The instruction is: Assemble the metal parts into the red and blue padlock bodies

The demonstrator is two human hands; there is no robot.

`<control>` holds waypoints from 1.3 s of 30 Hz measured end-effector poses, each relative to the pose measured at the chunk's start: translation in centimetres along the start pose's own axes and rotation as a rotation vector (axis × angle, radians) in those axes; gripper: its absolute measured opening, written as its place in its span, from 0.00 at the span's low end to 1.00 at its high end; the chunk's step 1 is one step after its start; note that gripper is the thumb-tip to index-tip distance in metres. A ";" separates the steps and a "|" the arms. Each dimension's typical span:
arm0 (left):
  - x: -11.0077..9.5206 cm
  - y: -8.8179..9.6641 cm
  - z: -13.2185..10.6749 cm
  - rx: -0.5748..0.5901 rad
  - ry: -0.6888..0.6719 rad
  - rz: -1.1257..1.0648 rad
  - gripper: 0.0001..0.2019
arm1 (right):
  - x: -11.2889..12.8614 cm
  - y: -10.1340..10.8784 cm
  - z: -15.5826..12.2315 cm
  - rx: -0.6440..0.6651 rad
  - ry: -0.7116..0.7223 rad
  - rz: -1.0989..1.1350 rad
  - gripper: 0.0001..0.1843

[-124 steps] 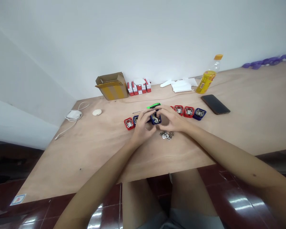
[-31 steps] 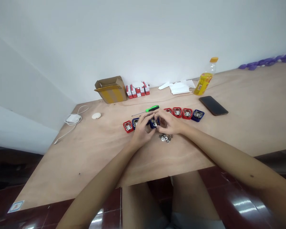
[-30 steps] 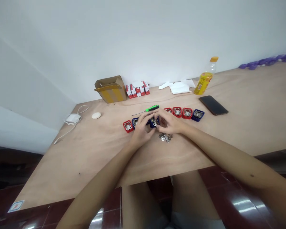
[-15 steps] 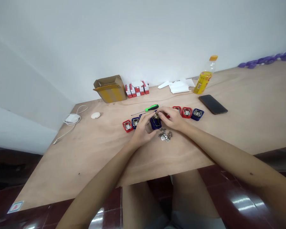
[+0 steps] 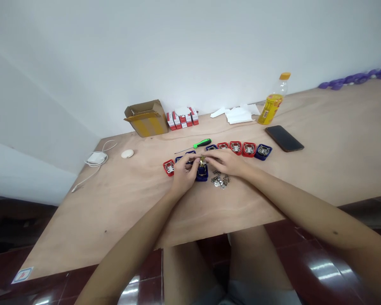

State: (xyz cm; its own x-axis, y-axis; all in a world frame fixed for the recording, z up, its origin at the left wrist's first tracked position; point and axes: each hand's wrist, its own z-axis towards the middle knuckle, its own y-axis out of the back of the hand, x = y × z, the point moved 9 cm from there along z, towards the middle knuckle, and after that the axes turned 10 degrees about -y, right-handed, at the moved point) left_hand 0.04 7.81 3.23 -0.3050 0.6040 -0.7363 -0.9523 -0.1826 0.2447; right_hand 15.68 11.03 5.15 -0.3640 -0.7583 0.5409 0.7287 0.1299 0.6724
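Both hands meet over a blue square plastic piece [image 5: 202, 173] lying on the wooden table [image 5: 146, 199]. My left hand [image 5: 183, 173] curls around its left side, fingers closed on it. My right hand [image 5: 226, 161] pinches a small brass-coloured metal part [image 5: 202, 160] at the piece's far edge. A small heap of loose metal clips [image 5: 220, 180] lies just right of the blue piece, under my right wrist. A row of red and blue pieces with metal clasps [image 5: 241, 148] runs behind my right hand, and a red one [image 5: 169, 167] sits left of my left hand.
A green-handled screwdriver [image 5: 197, 145] lies behind the hands. Farther back stand a cardboard box [image 5: 146, 117], small red-and-white boxes [image 5: 182, 118], white papers [image 5: 238, 114] and a yellow drink bottle [image 5: 271, 103]. A black phone [image 5: 284, 138] lies right; a white charger with cable [image 5: 97, 158] left.
The blue piece has come down from between my raised hands onto the table. Both hands have dropped with it, and my right fingers now pinch a brass part at its far edge.
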 end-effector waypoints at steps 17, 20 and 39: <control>0.4 2.0 -0.1 -0.174 0.040 0.068 0.13 | -1.6 -1.5 -0.9 0.558 -0.050 0.042 0.19; 0.4 1.9 -0.1 -0.171 0.039 0.067 0.12 | -2.0 -1.9 -1.0 0.582 -0.061 0.026 0.18; 0.9 1.6 -0.3 -0.150 0.040 0.066 0.12 | -2.1 -1.8 -0.7 0.540 -0.048 0.099 0.10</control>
State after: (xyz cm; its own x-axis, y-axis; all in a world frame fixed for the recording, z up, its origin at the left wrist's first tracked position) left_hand -1.72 7.82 2.80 -0.3645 0.5557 -0.7472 -0.9205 -0.3365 0.1988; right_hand 15.56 11.93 2.45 -0.3439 -0.6973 0.6289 0.3641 0.5183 0.7738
